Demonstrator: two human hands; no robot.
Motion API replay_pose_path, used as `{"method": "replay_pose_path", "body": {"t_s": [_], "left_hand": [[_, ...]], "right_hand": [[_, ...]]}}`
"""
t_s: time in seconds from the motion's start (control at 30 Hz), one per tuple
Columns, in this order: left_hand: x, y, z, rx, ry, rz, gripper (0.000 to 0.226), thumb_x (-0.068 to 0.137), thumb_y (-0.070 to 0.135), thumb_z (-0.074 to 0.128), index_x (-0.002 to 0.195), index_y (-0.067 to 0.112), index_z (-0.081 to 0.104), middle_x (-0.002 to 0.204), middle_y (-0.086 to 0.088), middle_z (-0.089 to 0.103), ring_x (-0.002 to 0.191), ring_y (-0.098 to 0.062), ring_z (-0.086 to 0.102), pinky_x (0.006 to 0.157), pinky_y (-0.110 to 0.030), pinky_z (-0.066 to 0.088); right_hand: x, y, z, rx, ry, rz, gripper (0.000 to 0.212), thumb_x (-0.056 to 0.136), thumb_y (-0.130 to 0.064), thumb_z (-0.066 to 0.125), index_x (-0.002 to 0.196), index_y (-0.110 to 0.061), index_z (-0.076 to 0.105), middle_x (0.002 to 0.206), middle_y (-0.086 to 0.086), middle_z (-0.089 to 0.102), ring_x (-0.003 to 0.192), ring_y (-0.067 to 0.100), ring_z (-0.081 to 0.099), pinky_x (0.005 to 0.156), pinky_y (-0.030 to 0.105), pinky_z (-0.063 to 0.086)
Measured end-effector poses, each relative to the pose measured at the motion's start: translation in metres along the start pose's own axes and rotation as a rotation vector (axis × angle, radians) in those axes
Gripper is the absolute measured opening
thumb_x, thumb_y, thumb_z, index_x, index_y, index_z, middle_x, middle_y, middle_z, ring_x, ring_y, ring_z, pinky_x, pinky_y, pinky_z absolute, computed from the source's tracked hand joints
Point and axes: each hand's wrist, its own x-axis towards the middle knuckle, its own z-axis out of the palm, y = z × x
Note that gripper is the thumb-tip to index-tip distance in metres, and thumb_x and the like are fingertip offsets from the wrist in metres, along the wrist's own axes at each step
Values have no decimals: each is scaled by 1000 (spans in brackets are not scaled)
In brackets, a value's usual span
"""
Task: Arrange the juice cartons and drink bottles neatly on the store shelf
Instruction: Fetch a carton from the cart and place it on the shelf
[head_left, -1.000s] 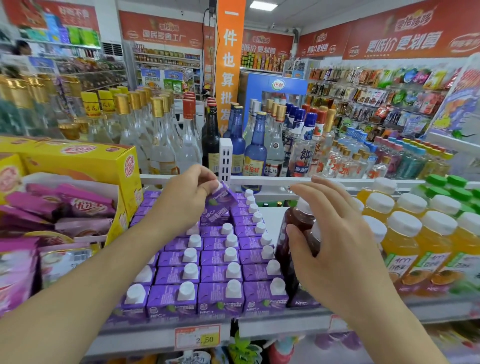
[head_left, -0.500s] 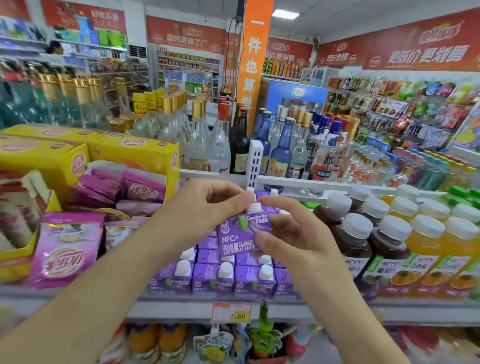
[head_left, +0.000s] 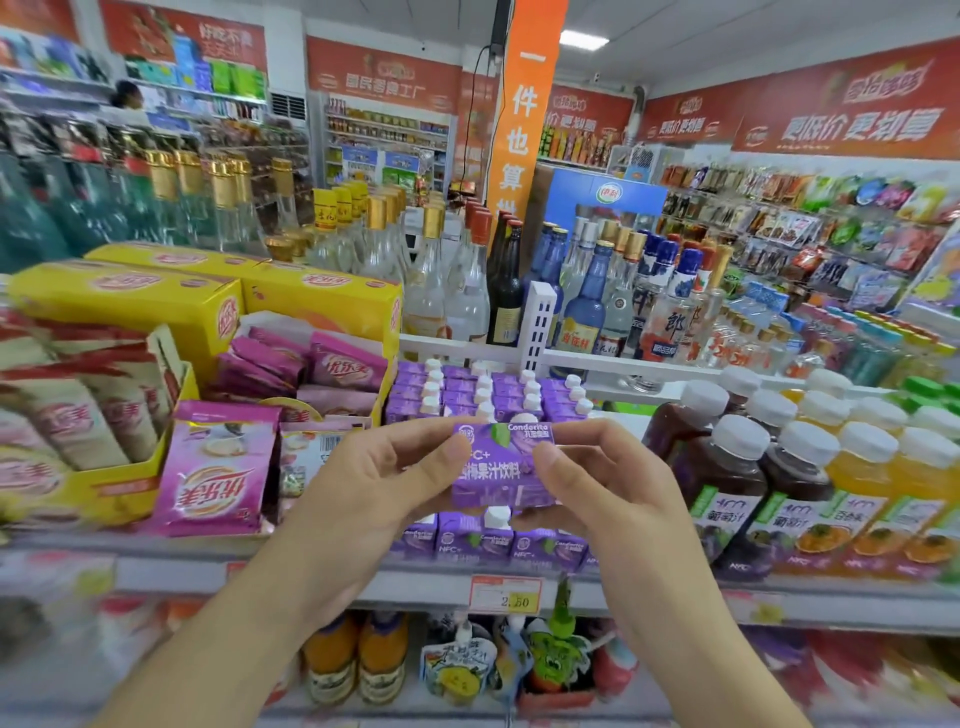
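A purple juice carton (head_left: 501, 465) is held in front of the shelf between both hands, its printed face toward me. My left hand (head_left: 379, 493) grips its left side and my right hand (head_left: 605, 483) grips its right side. Behind and below it, rows of the same purple cartons (head_left: 483, 395) with white caps fill the shelf (head_left: 363, 577). Dark juice bottles (head_left: 727, 467) and orange juice bottles (head_left: 872, 467) with white caps stand to the right.
Pink snack packets (head_left: 218, 467) and yellow boxes (head_left: 130, 301) sit left of the cartons. A white divider rail (head_left: 540, 332) runs behind them, with glass liquor bottles (head_left: 467, 280) beyond. A price tag (head_left: 506, 595) hangs on the shelf edge, with pouches and bottles below.
My left hand lifted a carton out of the rows. My right hand left the dark bottles and joined it on the carton, which is now held lower and closer to me.
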Motion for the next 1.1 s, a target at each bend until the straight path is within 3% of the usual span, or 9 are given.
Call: {"method": "replay_pose_path", "body": {"t_s": [0.13, 0.2, 0.33, 0.47, 0.57, 0.7, 0.9, 1.03, 1.1], "left_hand": [[-6, 0, -5, -66, -110, 20, 52, 83, 39, 87, 131, 26, 73, 133, -12, 71, 121, -36, 69, 101, -39, 57], [-11, -2, -4, -47, -149, 61, 62, 74, 37, 95, 131, 30, 71, 136, -9, 71, 124, -30, 69, 100, -37, 58], [-17, 0, 4, 132, -3, 196, 60, 68, 18, 90, 124, 32, 73, 124, 1, 76, 117, -22, 73, 92, -33, 62], [-21, 5, 8, 369, 71, 304, 62, 70, 28, 93, 126, 42, 70, 120, 11, 76, 114, -18, 71, 92, -44, 60], [-22, 6, 9, 456, 81, 332, 63, 69, 34, 95, 127, 41, 70, 122, 11, 74, 118, -18, 68, 93, -46, 58], [-25, 8, 11, 570, 65, 384, 64, 68, 42, 93, 127, 49, 69, 125, 15, 68, 119, -14, 63, 92, -35, 54], [-25, 8, 6, 718, -69, 377, 66, 76, 41, 90, 135, 55, 62, 144, 27, 48, 141, -3, 47, 109, -25, 46], [-23, 4, 6, 582, -85, 308, 58, 86, 27, 84, 136, 48, 62, 137, 25, 64, 131, -2, 60, 106, -29, 54], [-23, 3, 8, 529, -65, 266, 58, 87, 20, 84, 134, 48, 65, 131, 24, 69, 125, -2, 64, 102, -28, 57]], "right_hand": [[-7, -3, 5, -18, 15, -53, 39, 82, -37, 79, 111, -13, 70, 92, 13, 77, 77, 31, 78, 84, 55, 64], [-10, -4, 8, -5, 29, -70, 36, 84, -34, 78, 111, -13, 70, 91, 9, 77, 77, 30, 78, 82, 51, 65], [-9, 4, 9, -81, 34, -17, 19, 98, -22, 72, 117, -23, 73, 109, 3, 76, 94, 21, 76, 76, 35, 65], [-9, 5, 6, -182, -9, 68, 23, 100, -24, 71, 122, -28, 72, 111, -1, 78, 101, 18, 76, 86, 33, 62], [-10, 1, 5, -136, -97, 121, 32, 98, -40, 71, 125, -23, 72, 110, -1, 81, 102, 18, 77, 93, 41, 61], [-10, 1, 5, -167, -188, 176, 59, 86, -61, 77, 132, -24, 69, 114, -3, 81, 104, 20, 78, 102, 49, 57], [-8, 1, -5, 45, -282, 193, 42, 90, -33, 72, 125, -10, 75, 121, 16, 77, 113, 35, 73, 108, 51, 54], [-10, 3, -8, 257, -293, 212, 36, 90, -24, 68, 117, -1, 77, 122, 24, 74, 115, 43, 70, 104, 51, 56], [-6, 8, -13, 300, -239, 268, 48, 85, -24, 74, 126, 1, 72, 124, 23, 74, 118, 41, 71, 106, 54, 54]]}}
